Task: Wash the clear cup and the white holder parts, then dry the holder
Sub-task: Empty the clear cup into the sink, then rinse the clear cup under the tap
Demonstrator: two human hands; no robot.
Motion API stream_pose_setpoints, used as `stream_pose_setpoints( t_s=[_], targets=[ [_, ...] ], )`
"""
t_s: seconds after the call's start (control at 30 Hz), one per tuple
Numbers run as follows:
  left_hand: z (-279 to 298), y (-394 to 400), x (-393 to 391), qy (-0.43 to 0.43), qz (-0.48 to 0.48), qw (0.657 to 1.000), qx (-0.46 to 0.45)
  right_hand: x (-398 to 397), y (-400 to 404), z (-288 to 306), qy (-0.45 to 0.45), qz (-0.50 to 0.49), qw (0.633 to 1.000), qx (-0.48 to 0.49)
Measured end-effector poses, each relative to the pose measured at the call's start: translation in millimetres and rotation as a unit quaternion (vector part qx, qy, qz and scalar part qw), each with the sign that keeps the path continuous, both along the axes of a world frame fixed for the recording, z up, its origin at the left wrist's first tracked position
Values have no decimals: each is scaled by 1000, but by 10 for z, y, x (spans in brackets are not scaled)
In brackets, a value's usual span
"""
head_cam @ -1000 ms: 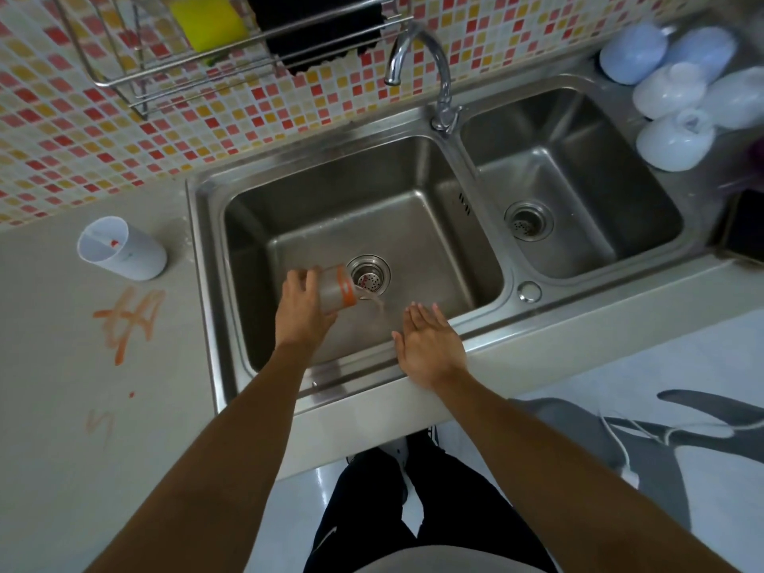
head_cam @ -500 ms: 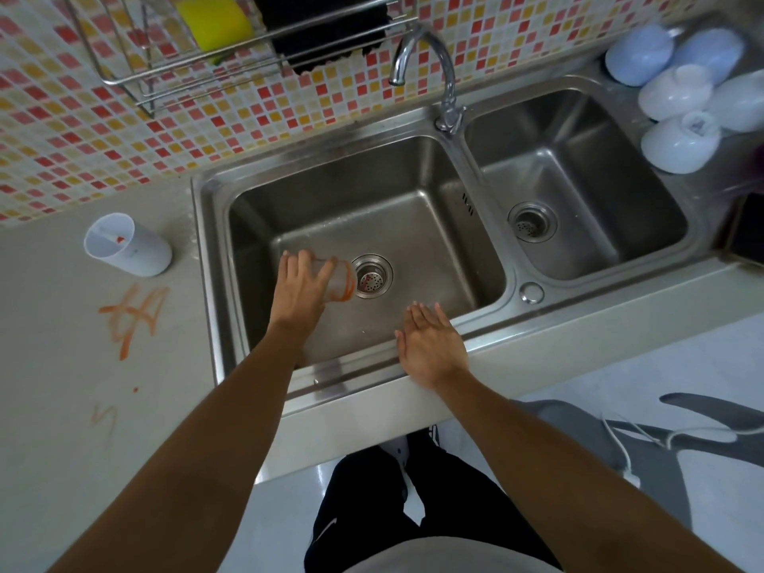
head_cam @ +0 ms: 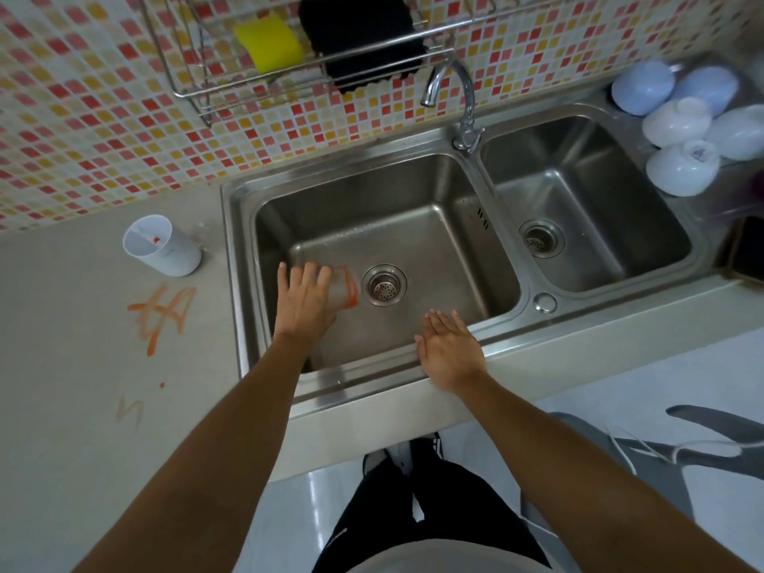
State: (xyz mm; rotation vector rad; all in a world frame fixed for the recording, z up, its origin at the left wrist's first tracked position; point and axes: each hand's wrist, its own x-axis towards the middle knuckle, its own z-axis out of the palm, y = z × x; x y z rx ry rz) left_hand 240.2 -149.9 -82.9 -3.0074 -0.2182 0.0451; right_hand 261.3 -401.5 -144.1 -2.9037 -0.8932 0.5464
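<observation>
My left hand [head_cam: 304, 303] grips the clear cup [head_cam: 341, 289], which has an orange rim and lies tipped sideways over the left basin, its mouth facing the drain [head_cam: 383, 284]. No water runs from it. My right hand [head_cam: 448, 349] rests flat, fingers apart, on the front rim of the sink [head_cam: 372, 382] and holds nothing. The white holder [head_cam: 163, 248] stands tilted on the counter left of the sink, with a divider and a small orange speck inside.
The faucet [head_cam: 452, 93] stands between the two basins, with no water running. A wire rack [head_cam: 289, 76] on the tiled wall holds a yellow sponge [head_cam: 268, 41] and a black cloth [head_cam: 364, 39]. Several upturned bowls [head_cam: 682, 167] sit at the right. Orange smears [head_cam: 161, 314] mark the counter.
The left hand has drawn the cup slightly left and back from the drain, and the water trickling from it has stopped. The right hand has stayed on the sink rim.
</observation>
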Motion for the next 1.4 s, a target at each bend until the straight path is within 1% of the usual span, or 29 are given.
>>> stream_pose_setpoints(
  t_s=[0.1,0.17,0.3,0.4,0.47,0.53,0.6,0.67,0.73,0.8,0.9,1.0,1.07,1.13,1.27,1.4],
  targets=[
    [-17,51,-110,-7,19,999,-43,4,1,47,27,1,1000,-16],
    [-27,83,-134,-2,41,997,-73,12,4,40,23,-1,1000,-14],
    [19,88,-183,9,86,983,-163,9,10,46,15,-20,1000,5],
    [79,61,-224,12,83,979,-186,-69,25,101,7,-44,998,50],
    [124,45,-138,-6,90,974,-206,-8,55,202,41,-113,986,118],
    [193,-11,60,-54,84,959,-265,243,58,354,47,-174,966,187],
    [329,-132,336,-85,68,937,-333,654,17,534,15,-205,951,231],
    [459,-308,628,-104,50,922,-369,1115,-45,771,-22,-245,932,265],
    [569,-491,920,-122,45,908,-397,1587,-86,1038,-36,-275,918,284],
    [628,-634,1187,-141,53,894,-421,2032,-119,1215,-24,-286,912,295],
    [613,-784,1469,-151,77,882,-439,2567,-156,1277,-3,-305,907,290],
    [600,-847,1710,-167,124,857,-471,3013,-70,1217,22,-294,907,301],
    [640,-852,1842,-163,141,846,-487,3218,32,1186,41,-277,911,304],
    [634,-852,1928,-163,149,842,-492,3325,89,1126,44,-254,918,300],
    [674,-891,2010,-162,156,842,-491,3395,140,1013,16,-228,932,282],
    [738,-919,2101,-171,159,839,-491,3445,178,944,17,-193,947,255]
  ],
)
